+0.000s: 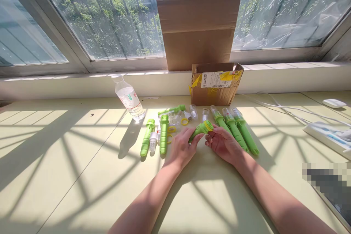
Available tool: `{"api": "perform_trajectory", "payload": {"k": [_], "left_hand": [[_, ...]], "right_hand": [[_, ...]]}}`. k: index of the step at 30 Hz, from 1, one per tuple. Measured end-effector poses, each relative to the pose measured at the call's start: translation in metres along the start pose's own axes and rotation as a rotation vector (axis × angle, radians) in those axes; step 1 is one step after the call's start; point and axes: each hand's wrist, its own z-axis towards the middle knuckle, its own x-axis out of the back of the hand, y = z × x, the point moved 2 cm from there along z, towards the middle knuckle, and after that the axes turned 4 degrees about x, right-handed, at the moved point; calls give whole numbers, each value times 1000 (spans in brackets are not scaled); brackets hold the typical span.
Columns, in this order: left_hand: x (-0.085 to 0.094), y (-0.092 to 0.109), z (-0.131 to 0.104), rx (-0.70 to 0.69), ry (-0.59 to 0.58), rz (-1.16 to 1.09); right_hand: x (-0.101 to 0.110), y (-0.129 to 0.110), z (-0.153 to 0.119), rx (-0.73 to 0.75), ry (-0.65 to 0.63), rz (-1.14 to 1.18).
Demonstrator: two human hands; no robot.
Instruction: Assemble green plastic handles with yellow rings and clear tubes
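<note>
My left hand [183,147] is closed around a green plastic tube [199,131], which it holds tilted above the table. A yellow ring [208,125] sits at the tube's wide upper end. My right hand [222,143] meets that end, fingers curled and fingertips at the ring; its grip is partly hidden. Left of my hands lie green tubes with threaded ends [163,135], a clear ribbed piece with a white collar [153,143] and loose yellow rings [184,121]. Beside my right hand are several green tubes with clear caps [236,131].
A water bottle [129,98] stands at the back left. Near the sill is an open cardboard box [215,93]. White cables [285,108] and a power strip [329,137] occupy the right, with a white mouse-like object [333,103] behind. A blurred-out dark object [330,186] lies at the right edge.
</note>
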Motion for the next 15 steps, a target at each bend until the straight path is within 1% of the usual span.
{"api": "perform_trajectory", "payload": {"k": [3, 6, 10, 15], "left_hand": [[1, 2, 0, 7, -54, -38], [2, 2, 0, 52, -117, -76], [5, 3, 1, 93, -171, -135], [7, 6, 0, 95, -188, -149]], "right_hand": [[0, 0, 0, -2, 14, -17], [-2, 0, -1, 0, 15, -50], [-3, 0, -2, 4, -3, -58], [-2, 0, -2, -17, -39, -56]]}}
